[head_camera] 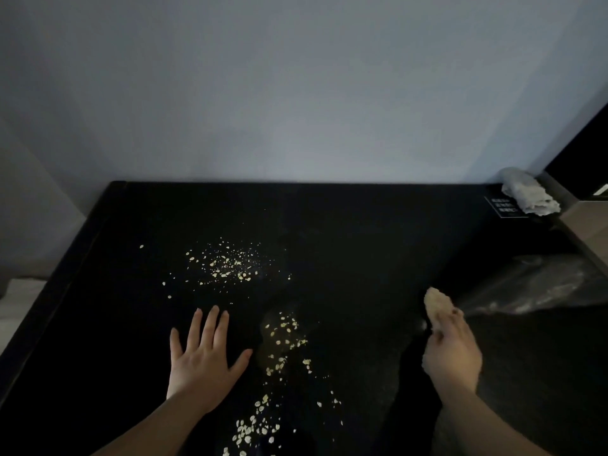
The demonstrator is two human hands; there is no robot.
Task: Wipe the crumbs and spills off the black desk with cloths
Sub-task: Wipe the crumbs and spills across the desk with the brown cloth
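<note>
A flat black bench [362,232] carries pale flaky crumbs [227,263] scattered left of centre toward the far side. A second trail [256,426] runs from the middle to the near edge, crossing a faint wet spill [265,352]. A crumpled beige cloth [434,302] is gripped in the right hand [452,350] near the right side. A rumpled white cloth [529,195] lies at the far right corner.

place: likely home room | signs: black desk [362,241] against plain pale wall [296,93]; wooden unit [580,213] just beside it
</note>
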